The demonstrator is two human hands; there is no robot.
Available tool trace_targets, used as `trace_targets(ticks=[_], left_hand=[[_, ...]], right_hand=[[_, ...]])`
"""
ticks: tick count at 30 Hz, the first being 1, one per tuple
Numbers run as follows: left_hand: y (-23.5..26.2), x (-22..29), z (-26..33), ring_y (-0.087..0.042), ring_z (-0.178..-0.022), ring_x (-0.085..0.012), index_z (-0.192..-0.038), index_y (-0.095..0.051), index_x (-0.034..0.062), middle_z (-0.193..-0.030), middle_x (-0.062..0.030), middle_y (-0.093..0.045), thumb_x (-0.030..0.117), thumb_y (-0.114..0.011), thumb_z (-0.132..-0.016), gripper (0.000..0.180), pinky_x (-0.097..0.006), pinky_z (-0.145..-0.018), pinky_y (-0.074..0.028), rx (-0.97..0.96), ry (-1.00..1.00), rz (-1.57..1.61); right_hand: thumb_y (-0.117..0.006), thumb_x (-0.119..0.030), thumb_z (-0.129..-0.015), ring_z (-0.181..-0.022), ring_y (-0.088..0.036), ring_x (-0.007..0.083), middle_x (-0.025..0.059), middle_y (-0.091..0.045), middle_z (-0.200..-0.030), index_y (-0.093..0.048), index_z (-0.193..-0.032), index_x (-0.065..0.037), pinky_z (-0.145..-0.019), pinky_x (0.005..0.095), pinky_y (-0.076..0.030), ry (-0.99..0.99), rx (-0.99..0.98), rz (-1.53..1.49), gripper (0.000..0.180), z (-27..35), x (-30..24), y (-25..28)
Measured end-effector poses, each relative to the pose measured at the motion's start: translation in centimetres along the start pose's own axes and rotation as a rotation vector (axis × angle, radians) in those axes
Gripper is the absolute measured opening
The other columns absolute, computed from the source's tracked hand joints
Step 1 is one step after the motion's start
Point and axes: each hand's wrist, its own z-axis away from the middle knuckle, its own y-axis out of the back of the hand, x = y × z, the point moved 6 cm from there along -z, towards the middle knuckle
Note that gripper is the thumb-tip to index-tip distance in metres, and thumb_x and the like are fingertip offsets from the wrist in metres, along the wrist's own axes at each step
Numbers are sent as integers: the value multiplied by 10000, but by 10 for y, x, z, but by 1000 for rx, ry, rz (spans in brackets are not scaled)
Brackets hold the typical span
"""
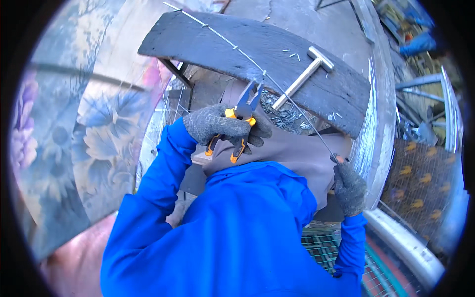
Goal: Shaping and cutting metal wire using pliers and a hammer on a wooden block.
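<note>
My left hand (222, 126), in a grey knit glove, grips pliers (242, 119) with orange-and-black handles; the jaws point up at a long barbed wire (247, 57). The wire runs diagonally across a dark wooden board (208, 39), from upper left down to my right hand (349, 185). That gloved right hand pinches the wire's lower end. Both my sleeves are bright blue. A metal hammer (304, 74) lies on the board just right of the wire. Small nails (292, 53) are scattered near its head.
A pile of nails (284, 116) lies under the board's near edge. Grey-brown cloth (297, 148) covers my lap. Flowered sheeting (99, 133) is at the left, wire mesh (420, 183) and metal rods (420, 84) at the right, green mesh (321, 247) below.
</note>
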Motion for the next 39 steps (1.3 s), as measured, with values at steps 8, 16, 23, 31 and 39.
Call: trace_targets(ticks=[8, 16, 23, 31, 39], left_hand=[[-10, -2, 12, -650, -1040, -199, -1296, -607, -54, -1227, -148, -677, 288, -746, -870, 563, -314, -929, -515, 55, 15, 32], [-8, -20, -3, -660, -1014, -197, -1229, -643, -20, -1143, -123, -694, 241, -758, -855, 471, -348, -941, -520, -2, 21, 33], [2, -21, 0, -656, -1024, -202, -1235, -640, -26, -1146, -118, -695, 254, -763, -848, 493, -340, -941, -514, 149, 74, -138], [11, -33, 0, -633, -999, -165, -1219, -652, 2, -1123, -82, -688, 262, -773, -845, 472, -321, -928, -501, 111, 105, -57], [1, -22, 2, -658, -960, -138, -1195, -676, -10, -1064, -94, -719, 288, -719, -924, 405, -290, -866, -526, 35, -12, -48]], right_hand=[[-703, -57, -877, -924, -716, 369, 190, -722, -1057, -687, -1253, -138, -768, 422, -568, -82, -111, -11, 385, 6, 26, 4], [-703, -44, -867, -867, -714, 358, 188, -721, -1011, -686, -1263, -146, -731, 418, -554, 38, -47, 0, 409, 1, 21, 16], [-708, -44, -863, -848, -709, 369, 195, -719, -991, -683, -1276, -167, -711, 418, -548, -37, -89, 14, 431, 5, 26, 19], [-695, -41, -909, -871, -746, 285, 158, -745, -1069, -681, -1276, -92, -731, 358, -562, -8, -126, 51, 370, 3, 25, 19], [-686, -50, -917, -682, -705, 255, 167, -747, -941, -700, -1234, -77, -627, 357, -532, 19, -147, 65, 319, -6, 18, 23]])
